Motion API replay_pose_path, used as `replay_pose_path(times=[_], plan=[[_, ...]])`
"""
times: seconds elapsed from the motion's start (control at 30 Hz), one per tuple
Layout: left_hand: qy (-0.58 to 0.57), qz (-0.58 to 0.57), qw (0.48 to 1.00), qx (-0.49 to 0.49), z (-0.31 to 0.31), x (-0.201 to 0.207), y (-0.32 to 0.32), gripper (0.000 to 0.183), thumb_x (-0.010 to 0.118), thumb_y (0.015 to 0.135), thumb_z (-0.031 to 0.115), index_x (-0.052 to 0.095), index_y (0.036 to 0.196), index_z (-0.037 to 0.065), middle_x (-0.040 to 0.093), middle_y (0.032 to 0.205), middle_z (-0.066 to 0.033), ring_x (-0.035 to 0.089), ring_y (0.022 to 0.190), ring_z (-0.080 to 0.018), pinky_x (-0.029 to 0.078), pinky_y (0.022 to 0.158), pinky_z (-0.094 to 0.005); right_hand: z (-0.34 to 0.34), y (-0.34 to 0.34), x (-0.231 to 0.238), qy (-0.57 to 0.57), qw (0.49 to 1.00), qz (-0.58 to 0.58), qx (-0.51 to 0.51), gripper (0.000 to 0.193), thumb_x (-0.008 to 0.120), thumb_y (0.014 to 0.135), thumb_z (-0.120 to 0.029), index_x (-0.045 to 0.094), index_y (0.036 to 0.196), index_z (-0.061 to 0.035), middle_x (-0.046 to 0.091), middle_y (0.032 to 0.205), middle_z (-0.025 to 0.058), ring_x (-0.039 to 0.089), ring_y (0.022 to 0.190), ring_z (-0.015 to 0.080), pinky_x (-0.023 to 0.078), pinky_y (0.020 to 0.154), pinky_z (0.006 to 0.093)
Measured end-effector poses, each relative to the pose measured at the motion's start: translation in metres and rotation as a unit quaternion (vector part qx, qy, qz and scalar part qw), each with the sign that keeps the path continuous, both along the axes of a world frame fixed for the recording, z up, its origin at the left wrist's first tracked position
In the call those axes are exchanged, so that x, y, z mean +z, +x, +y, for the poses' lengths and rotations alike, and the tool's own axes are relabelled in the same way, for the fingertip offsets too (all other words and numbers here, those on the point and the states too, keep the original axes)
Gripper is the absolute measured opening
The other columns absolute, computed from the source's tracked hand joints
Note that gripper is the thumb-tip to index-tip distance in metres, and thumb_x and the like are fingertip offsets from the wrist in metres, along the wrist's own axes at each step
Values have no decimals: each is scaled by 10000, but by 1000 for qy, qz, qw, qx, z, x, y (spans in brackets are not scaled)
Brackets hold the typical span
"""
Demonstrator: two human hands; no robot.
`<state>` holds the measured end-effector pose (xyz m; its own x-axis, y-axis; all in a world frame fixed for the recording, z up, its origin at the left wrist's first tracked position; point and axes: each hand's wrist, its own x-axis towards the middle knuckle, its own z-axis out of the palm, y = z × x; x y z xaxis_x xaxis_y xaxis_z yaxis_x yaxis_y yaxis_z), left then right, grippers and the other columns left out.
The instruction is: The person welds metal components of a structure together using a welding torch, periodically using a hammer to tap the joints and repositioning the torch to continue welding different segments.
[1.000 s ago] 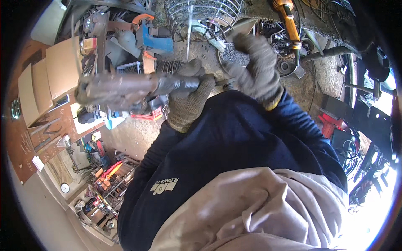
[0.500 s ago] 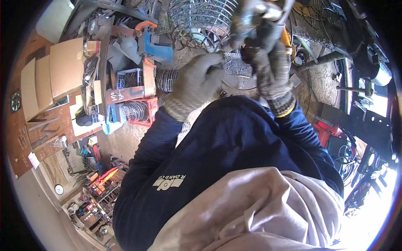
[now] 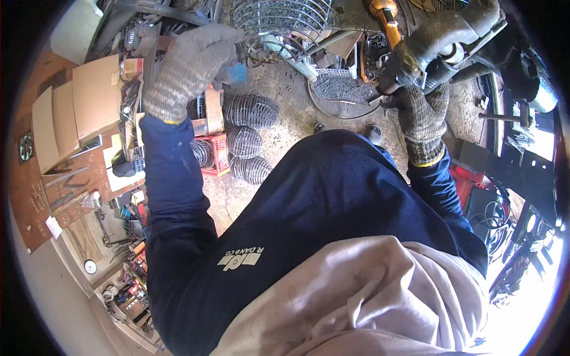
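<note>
My left hand, in a grey knitted glove, is stretched out at the upper left. Its fingers reach toward the big wire cage, just above a blue metal piece that it partly covers. My right hand, gloved alike, is closed at the lower end of a bulky grey metal tool with a curved body and a round pivot. The tool hides some of the right fingers, and its exact kind is unclear. An orange-yellow tool lies just left of it.
Domed wire cages stand on the concrete floor beside a red crate. A shallow tray holds grey bits, with a cable curving round it. Cardboard boxes sit on the left bench; dark machinery stands right.
My left hand has moved up and left, away from the middle. My right hand has shifted right and slightly down, and the grey tool has moved right with it, uncovering the tray.
</note>
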<state>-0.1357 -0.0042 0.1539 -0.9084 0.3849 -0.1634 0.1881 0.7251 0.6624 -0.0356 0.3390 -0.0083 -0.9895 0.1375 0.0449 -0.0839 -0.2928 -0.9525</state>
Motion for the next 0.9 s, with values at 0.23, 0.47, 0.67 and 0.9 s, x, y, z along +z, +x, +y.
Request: replay_pose_path(times=[0.23,0.47,0.67,0.9], plan=[[-8,-61,998,-32,7,0,-70,258,569,977,172,670,1178,46,682,853,-51,643,711,-143,525,639,-268,0,23,-15,33,999,14,20,583,809,845,-263,520,1301,-41,654,1107,79,657,969,193,552,813,337],[67,-96,987,114,69,-3,-80,228,641,941,221,694,974,2,673,819,-24,627,749,-118,502,649,-277,0,43,-34,94,995,9,-6,658,831,831,-263,490,1355,-56,617,1278,98,609,1171,224,480,1010,386],[4,179,983,-46,53,-30,-106,283,611,974,302,696,986,32,674,846,-38,599,790,-128,480,743,-290,-5,46,-33,76,997,-4,-6,690,824,833,-351,504,1348,-22,638,1246,100,612,1164,210,475,1004,365],[13,184,981,-67,47,-43,-117,374,593,981,375,686,977,13,694,848,-100,652,832,-195,499,769,-356,-3,55,-44,42,997,-21,54,561,775,870,-198,509,1344,-59,626,1263,89,605,1184,219,482,996,370]])
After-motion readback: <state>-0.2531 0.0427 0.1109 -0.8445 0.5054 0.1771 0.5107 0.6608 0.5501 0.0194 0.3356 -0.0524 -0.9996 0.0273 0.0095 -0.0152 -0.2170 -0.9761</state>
